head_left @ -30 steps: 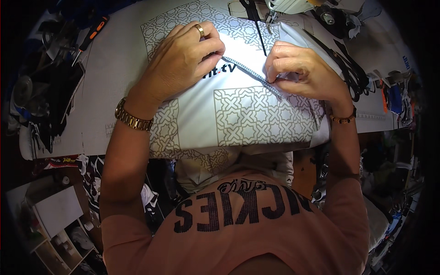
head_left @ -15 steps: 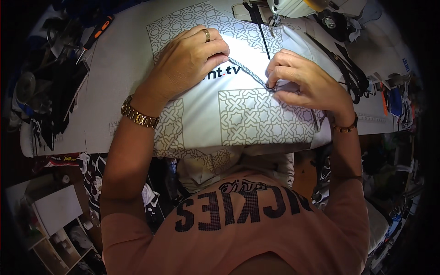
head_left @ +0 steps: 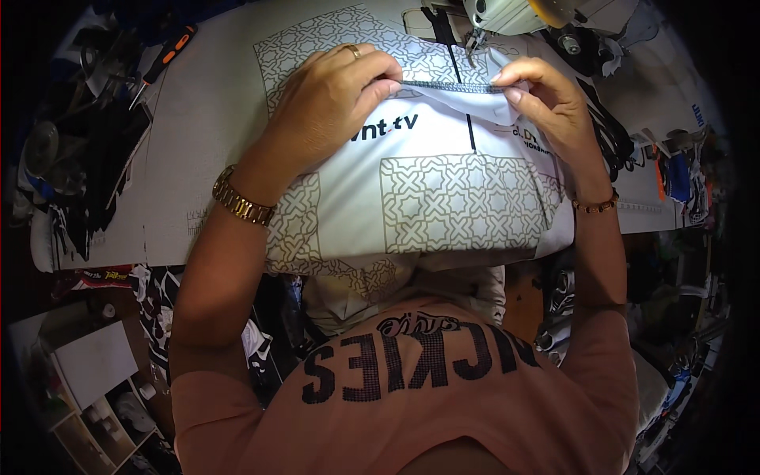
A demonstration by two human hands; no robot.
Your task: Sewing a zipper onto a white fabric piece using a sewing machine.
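Patterned fabric (head_left: 459, 202) partly hidden beneath the hands (head_left: 336, 99) (head_left: 564, 112), sewing machine (head_left: 503, 14) cut off above

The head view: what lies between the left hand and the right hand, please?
In the head view, a dark stitched edge of the white fabric runs from the left hand to the right hand, both pinching it.

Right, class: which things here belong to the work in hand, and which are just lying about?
In the work:
- white patterned fabric, spread out
- its dark-stitched edge, pinched by the left hand and right hand

Apparently just lying about:
- orange-and-black screwdriver, at left
- black-handled scissors, beyond the right hand
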